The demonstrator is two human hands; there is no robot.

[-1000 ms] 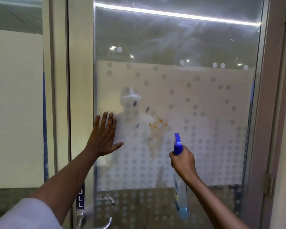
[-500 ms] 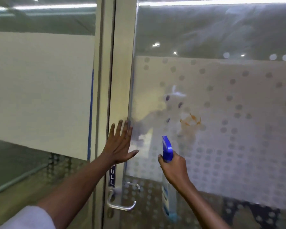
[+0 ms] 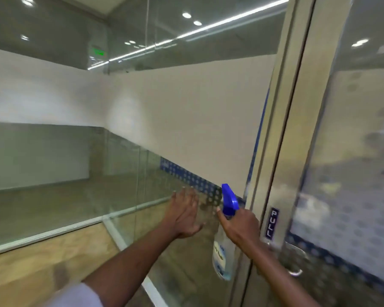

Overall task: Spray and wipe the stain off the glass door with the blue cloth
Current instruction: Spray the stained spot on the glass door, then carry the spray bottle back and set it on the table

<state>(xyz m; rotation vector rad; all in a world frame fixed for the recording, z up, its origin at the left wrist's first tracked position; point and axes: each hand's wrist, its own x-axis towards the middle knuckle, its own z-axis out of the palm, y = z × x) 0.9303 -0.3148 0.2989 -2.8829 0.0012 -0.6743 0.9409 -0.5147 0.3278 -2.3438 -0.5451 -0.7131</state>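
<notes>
My right hand (image 3: 242, 227) grips a spray bottle (image 3: 223, 247) with a blue trigger head (image 3: 229, 199), held upright just left of the door frame. My left hand (image 3: 184, 212) is open with fingers spread, in front of the glass side panel to the left of the bottle. The glass door (image 3: 350, 165) with its frosted dotted film fills the right edge of the view, blurred. The orange stain is out of view. No blue cloth is visible.
A metal door frame (image 3: 295, 134) carries a "PULL" label (image 3: 272, 222) above a lever handle (image 3: 296, 260). To the left, glass partition panels (image 3: 186, 120) with a frosted band meet at a corner, over a wooden floor (image 3: 42, 258).
The view has swung sharply left, off the stain. My left hand has come off the door glass and now hovers left of the frame. My right hand keeps the bottle and has moved left too.
</notes>
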